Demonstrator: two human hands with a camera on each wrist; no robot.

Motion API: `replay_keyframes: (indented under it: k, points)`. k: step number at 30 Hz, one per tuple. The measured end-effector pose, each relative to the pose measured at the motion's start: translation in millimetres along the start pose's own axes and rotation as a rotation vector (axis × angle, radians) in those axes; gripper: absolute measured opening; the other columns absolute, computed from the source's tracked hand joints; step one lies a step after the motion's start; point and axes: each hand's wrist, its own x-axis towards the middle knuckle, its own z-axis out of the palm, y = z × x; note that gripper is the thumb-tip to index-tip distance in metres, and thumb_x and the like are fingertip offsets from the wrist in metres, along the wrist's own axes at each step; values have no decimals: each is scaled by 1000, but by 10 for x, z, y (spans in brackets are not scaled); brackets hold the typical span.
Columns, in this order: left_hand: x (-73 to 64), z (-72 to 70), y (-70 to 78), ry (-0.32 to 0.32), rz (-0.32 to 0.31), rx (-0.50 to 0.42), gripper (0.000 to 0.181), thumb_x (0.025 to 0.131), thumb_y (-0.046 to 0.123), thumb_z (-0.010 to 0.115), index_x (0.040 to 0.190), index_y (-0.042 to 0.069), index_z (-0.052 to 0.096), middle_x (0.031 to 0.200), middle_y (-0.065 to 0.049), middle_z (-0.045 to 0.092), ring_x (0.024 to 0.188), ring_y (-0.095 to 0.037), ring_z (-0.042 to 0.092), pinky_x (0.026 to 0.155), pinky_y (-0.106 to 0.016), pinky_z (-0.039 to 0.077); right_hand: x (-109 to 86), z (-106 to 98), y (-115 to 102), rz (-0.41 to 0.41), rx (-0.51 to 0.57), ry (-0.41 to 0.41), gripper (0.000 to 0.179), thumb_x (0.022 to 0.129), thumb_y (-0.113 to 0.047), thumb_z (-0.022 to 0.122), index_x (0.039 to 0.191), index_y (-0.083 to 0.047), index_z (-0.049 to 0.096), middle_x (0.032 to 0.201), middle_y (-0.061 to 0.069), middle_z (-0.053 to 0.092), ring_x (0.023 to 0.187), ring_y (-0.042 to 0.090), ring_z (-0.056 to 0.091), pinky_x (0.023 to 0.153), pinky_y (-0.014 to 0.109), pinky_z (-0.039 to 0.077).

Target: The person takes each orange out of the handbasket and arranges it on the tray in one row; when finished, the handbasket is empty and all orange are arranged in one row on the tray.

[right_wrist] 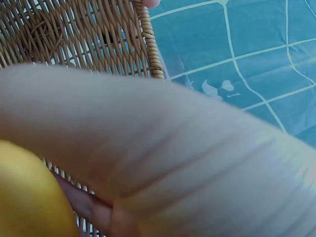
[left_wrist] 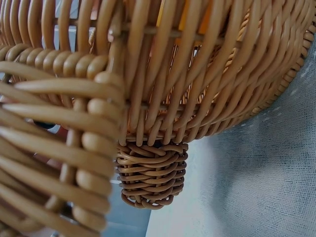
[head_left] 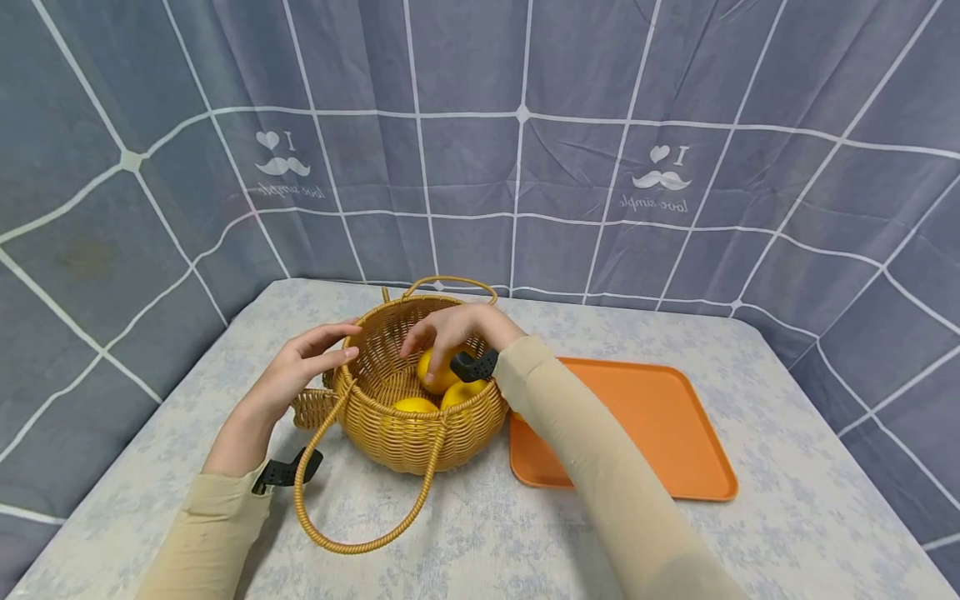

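A round wicker basket stands on the table with smooth yellow fruits inside. Their exact kind is unclear. My left hand is at the basket's left rim, its extended fingers and thumb touching or very near it. Inside the basket, my right hand reaches down with loosely bent, spread fingers. Its thumb overlaps one yellow fruit, without a visible grip. Two other fruits lie near the front wall. In the right wrist view a yellow fruit is close to the fingers, while the forearm hides much of the hand.
An orange tray lies right of the basket, partly under my right arm. One basket handle hangs toward me; another handle stands at the back. A short wicker foot shows beneath the basket. A grey curtain rises behind the table.
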Motion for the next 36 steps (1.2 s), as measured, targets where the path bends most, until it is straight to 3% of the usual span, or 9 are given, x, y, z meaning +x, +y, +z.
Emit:
replay_keyframes:
  k: [11,19,22,36]
  points:
    - [3,-3,-1,3,-2,2,42,94,21,59,130,1,51,148,-12,35,138,-27,24,108,-54,18,11,8,26,13,33,-22,68,75,-14,79,136,-8,48,138,7,46,125,17,42,99,21,34]
    - [4,-7,0,3,0,-3,42,94,21,59,130,1,51,148,-11,36,138,-27,25,108,-53,19,-3,8,31,102,-26,-20,70,72,-21,81,135,-14,51,129,-1,48,111,14,47,90,21,41]
    - [3,-7,0,2,-2,-3,42,94,21,59,130,2,51,148,-11,36,138,-27,25,107,-53,20,-7,13,33,112,-25,-20,70,72,-22,82,135,-16,52,132,-2,46,113,13,45,90,22,40]
    - [-3,-6,9,0,-11,3,43,94,22,59,131,2,51,148,-12,34,138,-28,24,107,-55,19,9,41,12,78,33,-10,64,75,-8,76,134,-18,53,136,-2,45,111,14,47,89,23,43]
